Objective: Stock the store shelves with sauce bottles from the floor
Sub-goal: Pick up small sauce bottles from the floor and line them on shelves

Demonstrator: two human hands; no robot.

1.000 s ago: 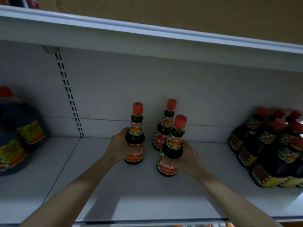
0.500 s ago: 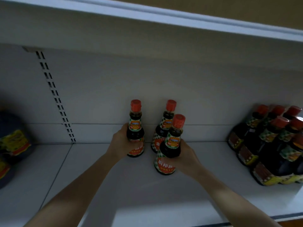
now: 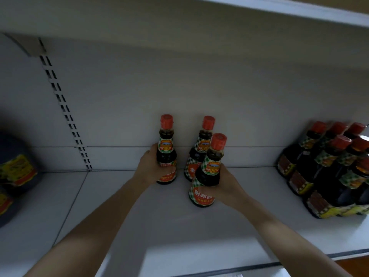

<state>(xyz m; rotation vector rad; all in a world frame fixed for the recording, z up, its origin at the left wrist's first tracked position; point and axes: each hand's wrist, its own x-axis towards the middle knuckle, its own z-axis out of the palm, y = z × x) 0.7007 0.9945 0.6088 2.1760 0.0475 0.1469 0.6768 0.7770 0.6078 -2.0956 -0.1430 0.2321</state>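
Left hand (image 3: pixel 151 166): grasps left bottle (image 3: pixel 166 150), upright on shelf (image 3: pixel 119 206).
Right hand (image 3: pixel 225 184): grasps front bottle (image 3: pixel 207 172); base possibly touching shelf.

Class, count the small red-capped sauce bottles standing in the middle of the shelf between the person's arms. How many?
3. One in the left hand, the left bottle; one in the right hand, the front bottle; the back bottle stands free by the wall. None seem hidden.
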